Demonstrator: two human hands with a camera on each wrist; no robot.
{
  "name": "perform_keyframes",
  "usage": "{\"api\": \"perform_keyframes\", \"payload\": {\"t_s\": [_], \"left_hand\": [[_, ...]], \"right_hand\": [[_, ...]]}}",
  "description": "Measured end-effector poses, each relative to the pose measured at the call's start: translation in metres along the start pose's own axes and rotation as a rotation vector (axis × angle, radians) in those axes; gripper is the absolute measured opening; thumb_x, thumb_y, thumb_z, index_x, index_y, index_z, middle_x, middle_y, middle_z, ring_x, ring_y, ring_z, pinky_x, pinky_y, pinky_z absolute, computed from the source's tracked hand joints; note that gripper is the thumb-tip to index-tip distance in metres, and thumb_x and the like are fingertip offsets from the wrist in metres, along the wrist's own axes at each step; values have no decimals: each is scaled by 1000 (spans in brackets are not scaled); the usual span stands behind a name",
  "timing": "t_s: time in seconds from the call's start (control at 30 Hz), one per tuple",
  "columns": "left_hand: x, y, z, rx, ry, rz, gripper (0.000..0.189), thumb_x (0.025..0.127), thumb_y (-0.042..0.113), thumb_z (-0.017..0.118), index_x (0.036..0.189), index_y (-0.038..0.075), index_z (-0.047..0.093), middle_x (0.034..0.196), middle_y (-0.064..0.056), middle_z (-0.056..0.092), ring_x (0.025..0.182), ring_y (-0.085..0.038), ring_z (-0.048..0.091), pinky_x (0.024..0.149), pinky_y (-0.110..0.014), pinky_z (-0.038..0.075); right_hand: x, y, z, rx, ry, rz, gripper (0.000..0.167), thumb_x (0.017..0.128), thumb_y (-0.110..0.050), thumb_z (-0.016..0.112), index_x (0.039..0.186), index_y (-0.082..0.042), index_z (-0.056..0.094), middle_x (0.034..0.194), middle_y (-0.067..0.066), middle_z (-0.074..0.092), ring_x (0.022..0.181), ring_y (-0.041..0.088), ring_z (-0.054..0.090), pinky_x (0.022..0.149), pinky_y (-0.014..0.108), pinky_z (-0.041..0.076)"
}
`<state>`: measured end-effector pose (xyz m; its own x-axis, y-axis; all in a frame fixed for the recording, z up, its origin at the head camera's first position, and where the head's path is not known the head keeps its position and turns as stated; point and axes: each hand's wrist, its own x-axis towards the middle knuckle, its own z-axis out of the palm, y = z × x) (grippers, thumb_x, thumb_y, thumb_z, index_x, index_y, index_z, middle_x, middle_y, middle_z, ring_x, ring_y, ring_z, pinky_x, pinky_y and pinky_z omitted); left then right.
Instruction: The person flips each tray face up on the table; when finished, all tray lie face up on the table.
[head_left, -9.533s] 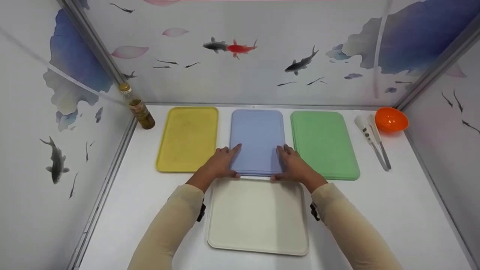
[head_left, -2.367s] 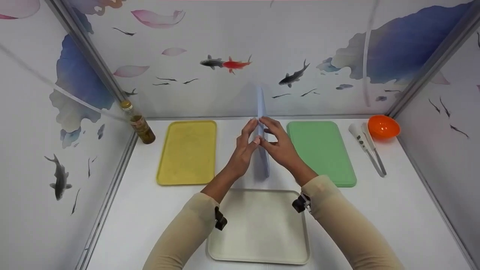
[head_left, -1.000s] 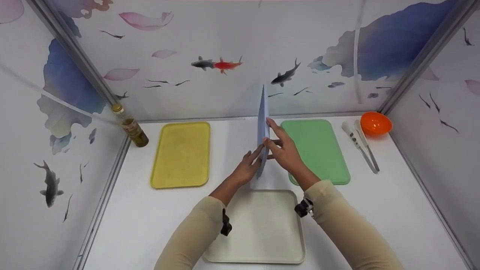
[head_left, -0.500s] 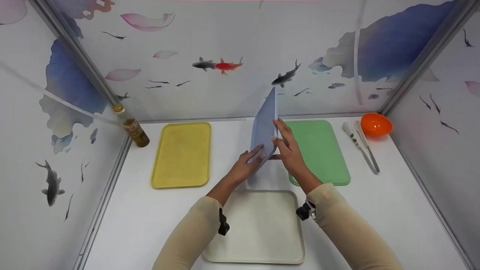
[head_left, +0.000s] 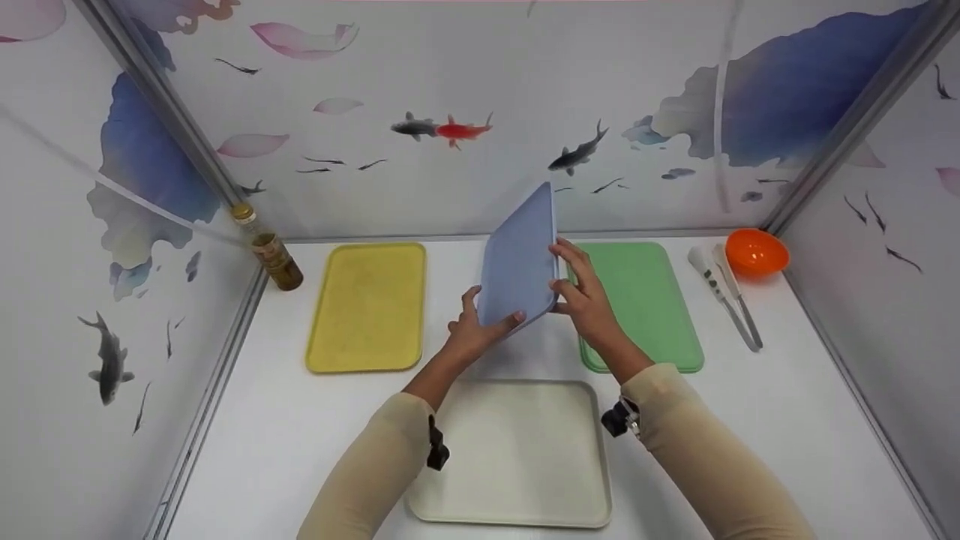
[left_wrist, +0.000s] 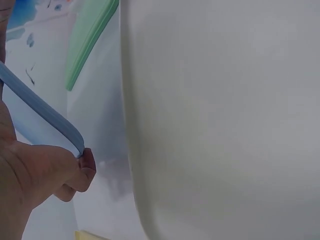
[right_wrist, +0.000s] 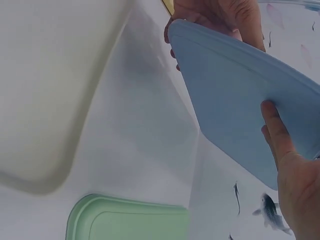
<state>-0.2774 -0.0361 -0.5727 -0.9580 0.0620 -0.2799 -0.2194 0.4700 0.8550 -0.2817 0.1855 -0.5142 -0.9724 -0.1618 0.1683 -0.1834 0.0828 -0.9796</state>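
Note:
Both hands hold a pale blue tray point(head_left: 517, 262) tilted up above the middle of the table. The left hand point(head_left: 469, 334) grips its lower left corner, thumb on the face turned toward me and fingers around the left edge. On the right edge, the right hand point(head_left: 589, 296) grips with thumb and fingers. The right wrist view shows the underside of the blue tray point(right_wrist: 230, 90), with fingers of the right hand point(right_wrist: 300, 185) laid against it. Nearer to me, a cream tray point(head_left: 517, 450) lies flat, partly beneath the forearms.
A yellow tray point(head_left: 367, 307) lies at the left and a green tray point(head_left: 637, 300) at the right. An oil bottle point(head_left: 274, 255) stands in the back left corner. Tongs point(head_left: 724, 296) lie beside an orange bowl point(head_left: 756, 253) at the right. Walls enclose the back and sides.
Lifted from lying flat, the blue tray stood on edge; over the last second its face turned toward me. The left hand shifted from its face to the lower left corner.

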Motion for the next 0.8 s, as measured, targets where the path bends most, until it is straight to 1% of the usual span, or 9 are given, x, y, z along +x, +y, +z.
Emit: {"api": "perform_keyframes", "payload": {"t_s": [0.07,0.17,0.23,0.3,0.37,0.43,0.53,0.63,0.8], "left_hand": [[0,-3,-2,17,-1,3,118,84,81,78,174,29,21,171,-27,38,150,-50,36,120,-67,42],[0,-7,-6,58,3,28,108,86,81,77,172,28,36,170,-26,38,150,-49,33,121,-66,40],[0,-9,-9,89,17,38,103,86,82,76,168,27,45,170,-26,37,150,-49,31,121,-66,40],[0,-11,-13,126,35,45,100,86,83,76,166,28,50,169,-26,35,151,-48,29,121,-67,41],[0,-13,-17,166,61,50,100,85,84,76,165,30,52,169,-26,34,152,-47,28,120,-68,42],[0,-16,-22,213,84,61,100,84,86,75,164,32,53,170,-25,34,154,-47,28,120,-69,42],[-1,-19,-29,260,105,87,97,83,87,74,162,35,56,170,-26,35,155,-48,28,120,-70,41],[-4,-21,-37,273,103,118,93,83,87,75,159,35,60,172,-27,33,157,-49,26,121,-72,38],[-8,-26,-47,300,83,151,91,81,84,80,157,37,62,177,-27,24,160,-51,22,123,-75,35]], "right_hand": [[0,0,-1,-14,-14,3,61,106,-6,51,167,-7,44,184,6,22,154,57,44,102,77,53],[0,0,0,-53,-35,-9,61,102,-2,51,164,-4,47,183,10,22,148,58,51,103,74,56],[0,-1,0,-113,-49,-24,62,101,-2,55,162,-3,48,183,14,22,146,59,53,105,72,56],[0,-2,1,-196,-61,-37,64,100,-6,64,162,-4,49,181,18,22,145,61,53,107,72,54],[-1,-3,2,-309,-78,-45,70,99,-17,76,163,-7,50,180,21,21,148,61,51,111,73,52],[-1,-1,4,-429,-97,-44,81,95,-30,86,165,-11,50,179,24,20,153,60,45,114,75,48],[-2,3,7,-557,-136,-42,94,87,-42,96,165,-15,51,179,27,16,159,57,38,118,74,46],[-4,9,8,-610,-159,-24,94,83,-44,99,162,-19,56,179,28,14,160,57,36,118,73,46],[-6,20,8,-652,-170,22,89,83,-44,99,159,-22,60,178,31,15,160,61,32,117,74,46]]}}
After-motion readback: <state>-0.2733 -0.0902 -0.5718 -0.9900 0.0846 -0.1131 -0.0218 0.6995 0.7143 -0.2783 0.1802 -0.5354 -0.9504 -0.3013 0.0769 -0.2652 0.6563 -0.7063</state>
